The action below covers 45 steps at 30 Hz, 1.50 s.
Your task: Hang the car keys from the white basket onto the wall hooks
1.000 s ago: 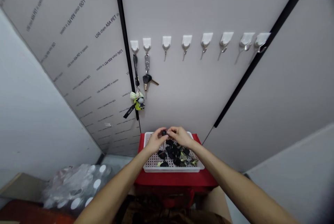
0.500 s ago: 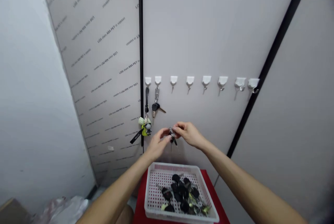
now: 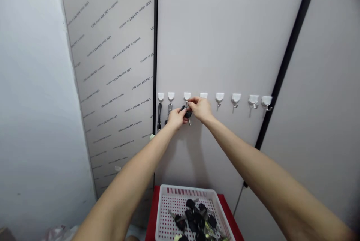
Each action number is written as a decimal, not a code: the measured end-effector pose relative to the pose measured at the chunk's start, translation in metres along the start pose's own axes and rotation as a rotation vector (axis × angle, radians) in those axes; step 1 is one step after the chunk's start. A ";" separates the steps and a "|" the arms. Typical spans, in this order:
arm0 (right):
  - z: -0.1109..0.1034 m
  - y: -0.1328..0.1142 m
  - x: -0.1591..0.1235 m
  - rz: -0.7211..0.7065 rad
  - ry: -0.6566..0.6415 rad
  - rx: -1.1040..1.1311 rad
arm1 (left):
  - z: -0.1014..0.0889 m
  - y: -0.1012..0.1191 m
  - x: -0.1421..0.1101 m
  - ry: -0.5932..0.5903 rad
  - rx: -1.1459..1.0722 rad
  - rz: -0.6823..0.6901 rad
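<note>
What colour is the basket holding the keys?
The basket is white with red showing through its holes, best seen in the head view.

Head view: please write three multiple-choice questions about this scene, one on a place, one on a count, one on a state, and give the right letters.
1. Where do the left hand and right hand hold the black-headed keys?
A. At the third hook from the left
B. At the hook farthest right
C. At the first hook from the left

2. How many white wall hooks are in the row?
A. Six
B. Eight
C. Ten

3. What hangs on the four rightmost hooks?
A. One key each
B. A lanyard each
C. Nothing

Answers:
1. A, the keys are just under that hook.
2. B, eight white bases show, one partly behind the right hand.
3. C, their metal arms are bare.
</note>
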State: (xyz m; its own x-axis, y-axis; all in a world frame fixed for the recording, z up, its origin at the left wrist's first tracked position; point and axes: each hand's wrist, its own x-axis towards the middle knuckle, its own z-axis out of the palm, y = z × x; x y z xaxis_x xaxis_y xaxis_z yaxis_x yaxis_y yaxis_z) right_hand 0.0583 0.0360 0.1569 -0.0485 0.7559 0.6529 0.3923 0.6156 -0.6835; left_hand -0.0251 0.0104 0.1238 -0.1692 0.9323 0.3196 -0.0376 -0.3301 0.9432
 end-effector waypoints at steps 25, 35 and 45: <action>-0.007 0.140 -0.245 -0.033 -1.018 -0.342 | -0.044 -0.189 -0.160 -0.616 0.793 -0.173; 0.014 0.149 -0.255 -0.094 -0.912 -0.610 | -0.044 -0.200 -0.168 -0.641 1.238 -0.063; 0.017 0.160 -0.266 -0.112 -0.708 -0.473 | -0.047 -0.204 -0.165 -0.602 1.117 -0.030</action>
State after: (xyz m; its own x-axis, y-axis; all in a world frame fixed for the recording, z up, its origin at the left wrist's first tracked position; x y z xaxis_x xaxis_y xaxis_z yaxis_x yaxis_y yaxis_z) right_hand 0.1183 -0.0630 -0.1317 -0.6097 0.7543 0.2435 0.6851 0.6560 -0.3167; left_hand -0.0355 -0.0831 -0.1260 0.3013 0.9535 0.0108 0.8641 -0.2779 0.4196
